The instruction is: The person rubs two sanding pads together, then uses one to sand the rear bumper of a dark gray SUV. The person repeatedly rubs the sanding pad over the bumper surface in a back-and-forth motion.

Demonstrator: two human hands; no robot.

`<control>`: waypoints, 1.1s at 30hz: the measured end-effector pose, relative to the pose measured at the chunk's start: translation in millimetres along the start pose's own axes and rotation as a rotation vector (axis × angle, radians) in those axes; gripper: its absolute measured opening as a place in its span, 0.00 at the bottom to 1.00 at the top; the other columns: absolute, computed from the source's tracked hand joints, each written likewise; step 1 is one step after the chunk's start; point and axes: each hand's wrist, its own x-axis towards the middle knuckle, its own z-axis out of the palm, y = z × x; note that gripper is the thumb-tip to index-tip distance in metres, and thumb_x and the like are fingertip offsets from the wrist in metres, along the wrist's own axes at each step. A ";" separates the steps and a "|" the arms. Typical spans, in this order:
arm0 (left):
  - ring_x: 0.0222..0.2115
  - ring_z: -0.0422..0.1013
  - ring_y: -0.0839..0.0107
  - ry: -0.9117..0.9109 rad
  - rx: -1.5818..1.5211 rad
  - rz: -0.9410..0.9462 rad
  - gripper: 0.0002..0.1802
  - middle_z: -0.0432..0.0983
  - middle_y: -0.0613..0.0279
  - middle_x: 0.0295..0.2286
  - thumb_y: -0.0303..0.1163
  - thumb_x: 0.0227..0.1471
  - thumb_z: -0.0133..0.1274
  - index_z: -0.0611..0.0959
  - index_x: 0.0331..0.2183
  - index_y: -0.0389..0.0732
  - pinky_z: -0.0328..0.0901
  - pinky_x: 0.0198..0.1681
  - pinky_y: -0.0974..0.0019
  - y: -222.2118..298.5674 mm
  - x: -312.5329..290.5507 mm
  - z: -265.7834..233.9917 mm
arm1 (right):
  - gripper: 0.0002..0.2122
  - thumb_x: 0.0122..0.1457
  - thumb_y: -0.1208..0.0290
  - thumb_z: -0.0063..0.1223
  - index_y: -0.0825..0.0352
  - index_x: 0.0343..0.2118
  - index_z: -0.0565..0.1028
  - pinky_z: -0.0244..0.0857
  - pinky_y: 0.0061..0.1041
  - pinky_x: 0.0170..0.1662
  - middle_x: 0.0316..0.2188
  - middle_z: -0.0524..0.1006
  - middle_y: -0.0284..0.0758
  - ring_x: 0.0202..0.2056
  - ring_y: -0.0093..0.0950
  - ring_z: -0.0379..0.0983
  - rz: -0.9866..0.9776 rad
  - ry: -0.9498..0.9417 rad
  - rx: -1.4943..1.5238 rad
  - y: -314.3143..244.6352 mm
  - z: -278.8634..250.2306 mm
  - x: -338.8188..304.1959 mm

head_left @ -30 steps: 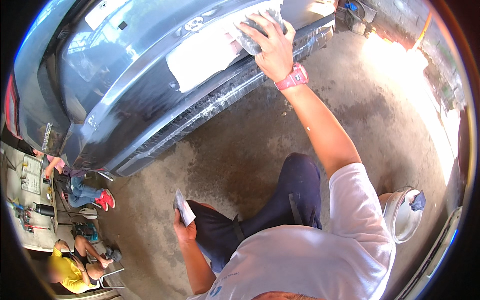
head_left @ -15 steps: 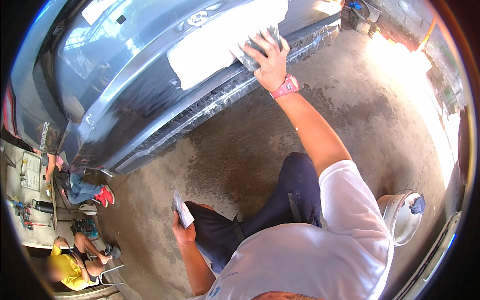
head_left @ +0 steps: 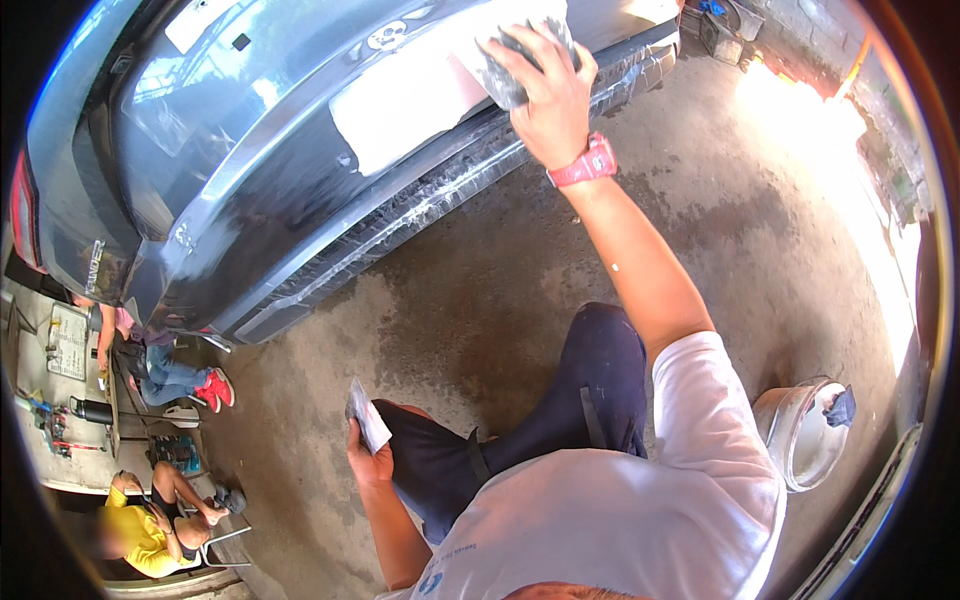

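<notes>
My right hand, with a red watch on its wrist, is pressed over a dark grey sheet of sandpaper. The fingers spread across its back and hold it against a white patch on the dark grey car's rear panel. The sheet's underside is hidden. Low at the left, by my knee, my left hand pinches a thin flat piece, pale on one face and grey along an edge. Its kind I cannot make out.
A ledge of the scuffed bumper runs below the panel. A white bucket with a dark cloth on its rim stands at my right. Farther left, a person in yellow sits, and another in red shoes is near a bench.
My right hand and the sandpaper have slid a little up the white patch, away from the bumper. My left hand stays nearly in place with the flat piece.
</notes>
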 end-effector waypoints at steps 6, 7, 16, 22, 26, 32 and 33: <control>0.51 0.83 0.62 -0.031 -0.029 -0.014 0.20 0.85 0.51 0.52 0.34 0.72 0.56 0.82 0.56 0.28 0.79 0.56 0.62 -1.4 8.5 -3.5 | 0.35 0.48 0.85 0.58 0.40 0.58 0.83 0.51 0.59 0.66 0.60 0.78 0.23 0.68 0.37 0.70 -0.025 -0.048 -0.014 -12.2 -5.7 34.8; 0.51 0.83 0.62 -0.020 -0.029 -0.021 0.20 0.85 0.52 0.52 0.35 0.72 0.56 0.82 0.56 0.29 0.79 0.56 0.62 -1.2 9.2 -4.2 | 0.35 0.48 0.85 0.58 0.40 0.58 0.83 0.51 0.59 0.66 0.59 0.78 0.23 0.68 0.37 0.70 -0.026 -0.061 0.001 -14.6 -3.7 31.9; 0.52 0.83 0.62 -0.010 -0.029 -0.028 0.20 0.85 0.54 0.52 0.36 0.73 0.55 0.82 0.57 0.32 0.80 0.56 0.60 0.2 6.6 -6.4 | 0.38 0.46 0.85 0.59 0.41 0.62 0.81 0.46 0.58 0.71 0.63 0.76 0.25 0.73 0.36 0.64 -0.113 -0.141 0.058 -9.1 35.8 -68.6; 0.52 0.82 0.63 0.003 0.011 0.007 0.21 0.84 0.54 0.53 0.36 0.73 0.56 0.81 0.58 0.31 0.79 0.56 0.60 0.7 2.6 -7.8 | 0.38 0.45 0.83 0.63 0.40 0.61 0.81 0.47 0.64 0.69 0.64 0.75 0.23 0.73 0.35 0.62 -0.093 -0.221 -0.012 11.9 30.7 -100.1; 0.53 0.82 0.64 -0.001 0.033 0.009 0.22 0.84 0.54 0.53 0.38 0.72 0.57 0.81 0.59 0.32 0.78 0.57 0.61 0.6 2.0 -12.8 | 0.34 0.48 0.83 0.61 0.42 0.59 0.83 0.47 0.58 0.71 0.62 0.77 0.25 0.71 0.36 0.66 0.067 0.007 -0.032 32.1 11.6 -60.2; 0.52 0.82 0.64 -0.037 0.045 -0.012 0.23 0.84 0.55 0.53 0.38 0.72 0.57 0.80 0.59 0.32 0.78 0.56 0.62 1.6 9.3 -15.4 | 0.35 0.48 0.85 0.58 0.42 0.60 0.83 0.48 0.56 0.70 0.63 0.77 0.24 0.70 0.35 0.69 -0.028 0.057 -0.019 71.8 -3.4 15.6; 0.52 0.82 0.65 -0.045 0.045 -0.014 0.23 0.84 0.55 0.53 0.38 0.72 0.57 0.80 0.59 0.32 0.78 0.56 0.62 1.3 10.4 -14.3 | 0.35 0.48 0.85 0.58 0.42 0.59 0.83 0.48 0.56 0.70 0.63 0.78 0.24 0.70 0.34 0.69 -0.050 0.051 -0.018 75.3 -3.7 22.6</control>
